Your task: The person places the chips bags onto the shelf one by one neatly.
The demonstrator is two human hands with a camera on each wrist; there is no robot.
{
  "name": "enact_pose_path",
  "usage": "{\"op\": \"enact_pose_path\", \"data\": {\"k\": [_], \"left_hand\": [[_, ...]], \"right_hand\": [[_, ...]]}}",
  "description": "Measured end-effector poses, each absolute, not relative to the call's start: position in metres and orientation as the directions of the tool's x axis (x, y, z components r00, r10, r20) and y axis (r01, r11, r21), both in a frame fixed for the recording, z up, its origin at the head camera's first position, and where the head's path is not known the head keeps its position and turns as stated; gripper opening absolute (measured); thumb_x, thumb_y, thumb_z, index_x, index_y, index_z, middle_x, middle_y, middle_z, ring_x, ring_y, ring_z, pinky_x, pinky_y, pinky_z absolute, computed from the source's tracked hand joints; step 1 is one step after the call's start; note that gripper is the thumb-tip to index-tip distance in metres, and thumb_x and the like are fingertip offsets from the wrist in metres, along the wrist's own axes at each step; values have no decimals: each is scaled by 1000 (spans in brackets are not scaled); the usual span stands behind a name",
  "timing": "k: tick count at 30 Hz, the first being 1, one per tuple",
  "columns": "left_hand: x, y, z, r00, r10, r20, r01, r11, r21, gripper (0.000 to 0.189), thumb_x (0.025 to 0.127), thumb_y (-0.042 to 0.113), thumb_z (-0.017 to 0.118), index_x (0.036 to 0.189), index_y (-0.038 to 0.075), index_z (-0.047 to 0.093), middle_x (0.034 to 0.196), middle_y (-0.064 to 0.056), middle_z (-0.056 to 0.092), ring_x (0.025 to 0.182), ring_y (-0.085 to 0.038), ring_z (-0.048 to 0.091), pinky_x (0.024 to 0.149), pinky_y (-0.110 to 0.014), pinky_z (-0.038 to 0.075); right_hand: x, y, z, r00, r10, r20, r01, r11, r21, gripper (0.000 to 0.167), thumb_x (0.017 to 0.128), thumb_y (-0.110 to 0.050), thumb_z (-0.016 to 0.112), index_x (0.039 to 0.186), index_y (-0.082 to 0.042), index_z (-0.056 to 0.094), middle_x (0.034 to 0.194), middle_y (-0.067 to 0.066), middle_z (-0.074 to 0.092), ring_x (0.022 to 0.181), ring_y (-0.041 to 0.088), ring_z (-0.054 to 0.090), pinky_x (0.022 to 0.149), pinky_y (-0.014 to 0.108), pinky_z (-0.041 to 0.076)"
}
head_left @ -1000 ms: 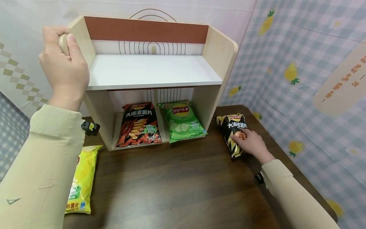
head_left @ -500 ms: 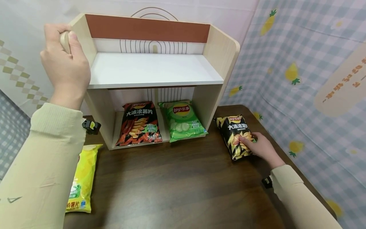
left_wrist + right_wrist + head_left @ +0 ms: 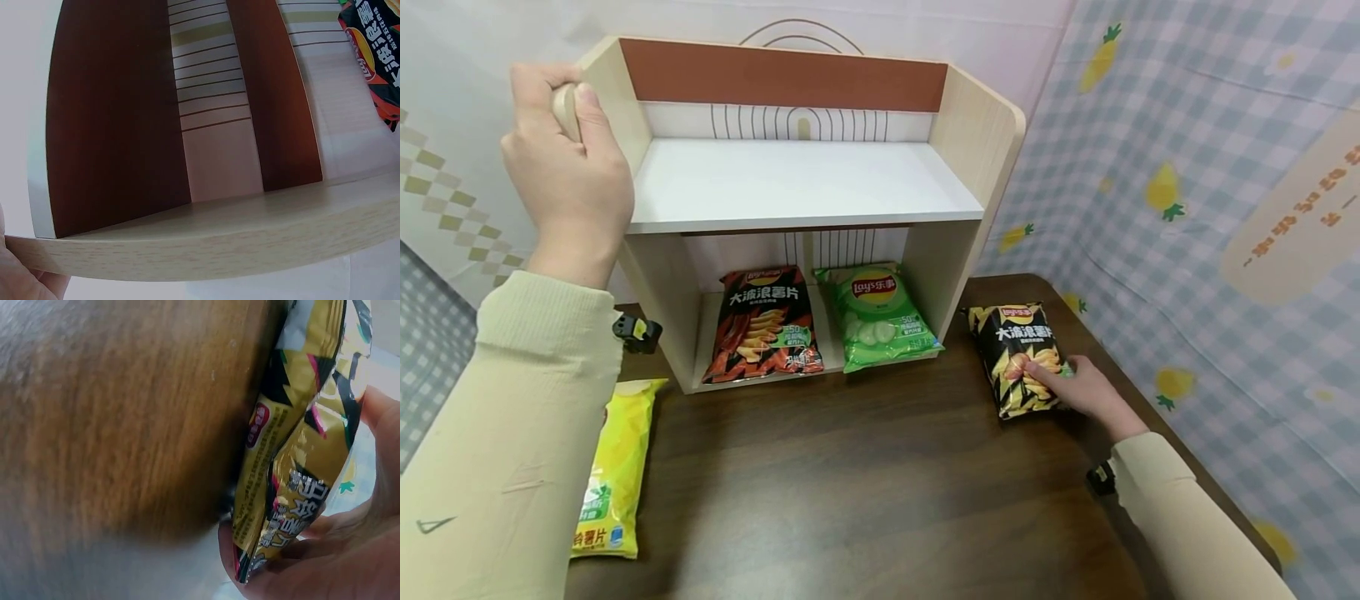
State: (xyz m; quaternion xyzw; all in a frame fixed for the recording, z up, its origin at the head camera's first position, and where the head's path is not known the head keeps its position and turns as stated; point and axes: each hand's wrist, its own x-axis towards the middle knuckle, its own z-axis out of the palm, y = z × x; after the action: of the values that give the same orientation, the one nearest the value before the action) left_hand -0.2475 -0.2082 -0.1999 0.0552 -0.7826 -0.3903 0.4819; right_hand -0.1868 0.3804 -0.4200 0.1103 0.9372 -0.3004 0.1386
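Observation:
High at the left, my left hand (image 3: 568, 171) grips the front top corner of a small wooden shelf's side panel (image 3: 617, 104); its thumb wraps the edge. In the left wrist view, a bit of that hand (image 3: 28, 275) shows at the panel's end. Over at the right of the table, my right hand (image 3: 1086, 387) holds a black and gold bag of potato chips (image 3: 1011, 358) by its lower right edge, thumb on the front. The right wrist view has the bag (image 3: 300, 462) tilted up on edge, fingers (image 3: 234, 553) behind its bottom end.
A red and black chip bag (image 3: 760, 333) and a green chip bag (image 3: 880, 321) lean inside the lower compartment of the shelf. Left of it, a yellow chip bag (image 3: 613, 475) lies partly behind the left sleeve. A checked cloth (image 3: 1195, 208) borders the brown table (image 3: 850, 483) at right.
My right hand has shifted a little right and toward me, from over the bag's front to its right edge. The bag's front now faces more upward. My left hand keeps its grip.

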Motion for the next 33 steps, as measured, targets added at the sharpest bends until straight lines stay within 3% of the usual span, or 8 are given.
{"op": "enact_pose_path", "data": {"k": [4,11,19,21,25,27,29,33], "left_hand": [[-248,-208,-200,-529,-465,710,283,692,664,20,99,42,41,113,40,56,81,13,55,68,6,47,62,-18,35],[-247,-209,-201,-525,-458,717,288,698,656,22,99,42,41,113,37,56,78,17,52,66,8,46,60,-18,35],[-247,-208,-200,-523,-452,723,292,701,650,26,99,42,41,116,32,59,75,19,48,64,8,45,60,-18,34],[-247,-208,-200,-522,-453,723,292,701,650,26,98,42,42,116,32,59,76,19,49,65,8,45,60,-18,34],[-247,-207,-200,-521,-452,724,292,703,649,26,98,42,42,115,32,59,76,18,49,65,9,45,60,-18,34],[-247,-207,-200,-520,-453,724,293,702,650,25,98,42,42,115,33,59,74,19,48,64,8,45,60,-18,34],[-247,-207,-200,-517,-456,724,295,700,651,25,98,42,42,115,33,59,73,20,47,64,8,44,60,-18,34],[-247,-208,-200,-514,-458,726,297,699,651,26,98,41,43,114,31,60,72,21,46,63,8,44,60,-18,33]], "right_hand": [[-186,380,-420,-918,116,-380,314,798,-515,123,81,-79,45,147,16,2,145,43,15,127,55,31,96,62,37],[-186,380,-419,-889,114,-444,352,792,-500,124,80,-79,49,141,23,13,139,43,26,112,43,46,85,49,47],[-187,383,-421,-862,105,-496,359,817,-451,131,77,-84,41,141,24,4,143,46,12,124,55,32,92,58,41],[-187,385,-422,-860,105,-500,372,799,-472,126,77,-84,43,140,22,15,133,43,28,109,48,45,85,52,46],[-185,390,-419,-841,91,-534,428,716,-552,118,79,-80,47,141,16,18,127,31,32,100,35,42,83,48,44],[-184,392,-416,-819,89,-567,468,677,-568,121,79,-80,47,147,12,9,138,33,25,113,40,40,91,56,41],[-182,394,-414,-799,82,-596,496,651,-575,125,79,-81,46,149,9,-4,150,34,9,130,49,27,98,63,33],[-179,397,-413,-770,74,-634,550,580,-601,125,80,-79,48,149,6,-11,154,32,-3,138,52,8,105,66,22]]}}
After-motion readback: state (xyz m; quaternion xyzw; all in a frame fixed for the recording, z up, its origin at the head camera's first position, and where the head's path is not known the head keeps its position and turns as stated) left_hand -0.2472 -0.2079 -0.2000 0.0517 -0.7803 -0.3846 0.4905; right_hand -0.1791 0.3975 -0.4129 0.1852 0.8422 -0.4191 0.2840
